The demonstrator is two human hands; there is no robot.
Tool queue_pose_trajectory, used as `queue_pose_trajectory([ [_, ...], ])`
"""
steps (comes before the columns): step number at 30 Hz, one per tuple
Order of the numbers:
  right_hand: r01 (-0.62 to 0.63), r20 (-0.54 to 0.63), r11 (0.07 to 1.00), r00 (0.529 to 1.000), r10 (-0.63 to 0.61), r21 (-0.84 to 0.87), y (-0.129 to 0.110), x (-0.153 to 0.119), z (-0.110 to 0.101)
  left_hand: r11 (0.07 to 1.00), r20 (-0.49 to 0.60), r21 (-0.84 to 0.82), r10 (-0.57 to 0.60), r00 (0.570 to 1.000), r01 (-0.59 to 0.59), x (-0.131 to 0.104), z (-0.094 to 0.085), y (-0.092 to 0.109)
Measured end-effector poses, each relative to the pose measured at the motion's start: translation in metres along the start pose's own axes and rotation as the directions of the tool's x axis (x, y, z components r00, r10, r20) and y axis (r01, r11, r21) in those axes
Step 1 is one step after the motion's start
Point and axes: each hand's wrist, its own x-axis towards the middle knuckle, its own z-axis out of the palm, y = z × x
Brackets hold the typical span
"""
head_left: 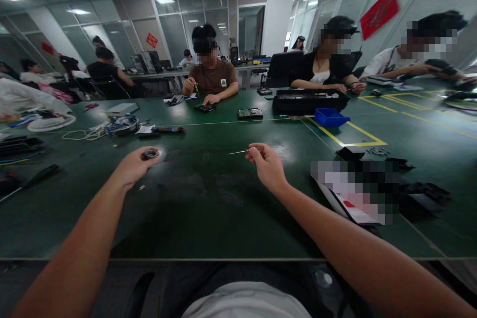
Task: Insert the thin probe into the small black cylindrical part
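Note:
My left hand point(136, 163) is closed around a small round dark part point(150, 153) with a pale ring on its upper face; its exact kind is not clear. Between the thumb and fingers of my right hand point(266, 164) is a slim screwdriver point(237, 152), its thin metal shaft pointing left and a bit of red showing at the grip. The shaft's tip is apart from the round part, with a wide stretch of green tabletop point(194, 218) between the two hands. Most of the screwdriver's handle is hidden by my fingers.
Beyond my left hand lie a dark pen-like tool point(167, 129) and a cable bundle point(122, 125). A hard drive point(250, 113) and a blue bin point(331, 117) are farther off. Papers point(350, 194) and black parts point(425, 201) lie right. Co-workers sit across the table.

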Motion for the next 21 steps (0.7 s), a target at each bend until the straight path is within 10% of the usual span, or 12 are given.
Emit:
queue_pose_trajectory([
  [12,0.014,-0.031,1.0,0.999,-0.013,0.017,-0.005,-0.001,-0.005,0.927,0.262,-0.085,0.374,0.889,-0.365,-0.031,0.15,0.098],
  [21,0.03,-0.029,0.998,0.999,-0.028,0.054,-0.006,-0.002,-0.002,0.847,0.237,-0.067,0.527,0.816,-0.528,-0.047,0.161,0.087],
])
